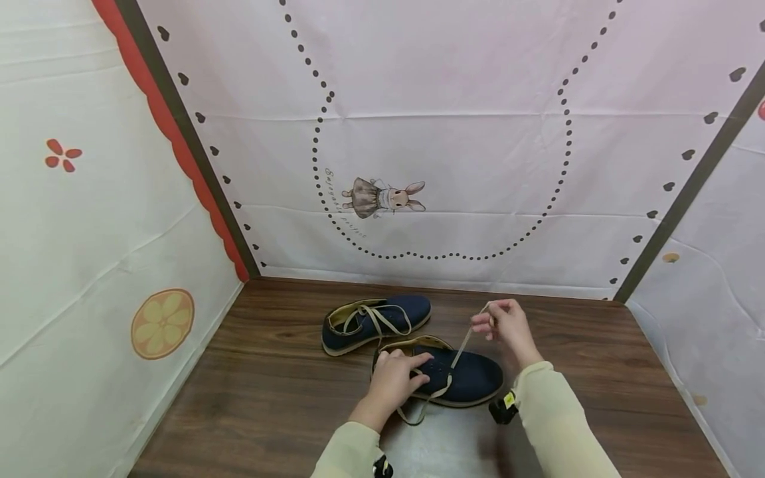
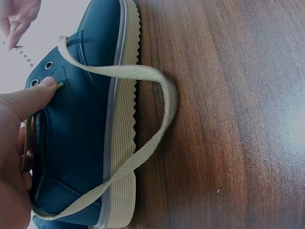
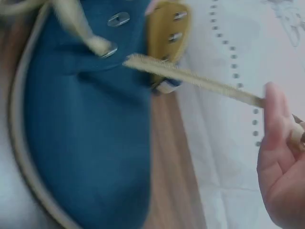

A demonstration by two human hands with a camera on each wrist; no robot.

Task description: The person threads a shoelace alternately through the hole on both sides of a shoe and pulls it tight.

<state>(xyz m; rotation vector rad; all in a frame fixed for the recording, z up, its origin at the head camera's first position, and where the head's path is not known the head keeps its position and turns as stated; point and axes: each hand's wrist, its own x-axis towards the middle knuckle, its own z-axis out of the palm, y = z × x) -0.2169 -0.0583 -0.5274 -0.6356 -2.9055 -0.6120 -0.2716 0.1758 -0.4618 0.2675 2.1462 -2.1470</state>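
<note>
A navy shoe (image 1: 475,378) with a pale ribbed sole lies on its base between both hands, toe to the right. My left hand (image 1: 391,382) grips its eyelet edge, thumb on the outside and fingers at the opening; a short lace tip (image 2: 60,85) shows beside the thumb. My right hand (image 1: 507,326) is raised above the toe and pinches one end of the beige shoelace (image 3: 200,81), which runs straight up from the eyelets. The lace's other part (image 2: 164,105) loops loosely over the shoe's near side onto the floor.
Behind lies a second navy shoe (image 1: 412,307) with its beige lace (image 1: 376,318) loosely strewn over it. Both shoes are on a dark wood-grain surface (image 1: 269,378). White printed sheets (image 1: 454,166) enclose it at the back and sides.
</note>
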